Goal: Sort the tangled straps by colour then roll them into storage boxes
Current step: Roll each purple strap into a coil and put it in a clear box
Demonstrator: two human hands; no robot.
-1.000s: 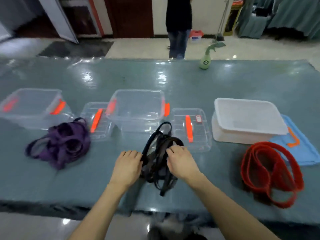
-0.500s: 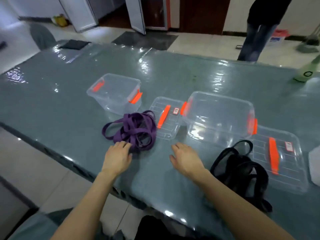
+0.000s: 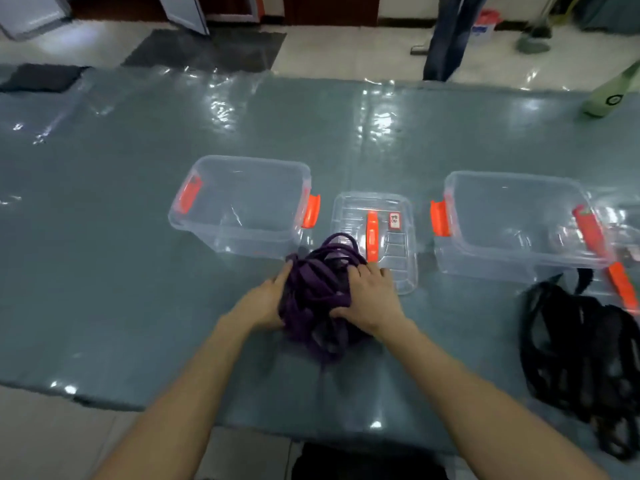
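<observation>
A tangled bundle of purple straps (image 3: 320, 292) lies on the grey-green table in front of a clear storage box (image 3: 239, 164) with orange latches. My left hand (image 3: 265, 303) cups the bundle's left side, thumb and fingers around it. My right hand (image 3: 372, 299) lies over its right side, with the thumb tucked into the straps. A pile of black straps (image 3: 581, 341) rests at the right, apart from both hands, below a second clear box (image 3: 512, 176). Both boxes hold no straps.
A clear lid (image 3: 398, 271) with an orange handle lies between the boxes, just behind my right hand. Another lid edge (image 3: 623, 237) shows at the far right. A person's legs (image 3: 446, 36) stand beyond the table. A green bottle (image 3: 609, 98) sits at the far right.
My view and hands moved left, from the black straps to the purple ones. Both hands have closed in on the purple bundle, which is now gathered into a tighter heap.
</observation>
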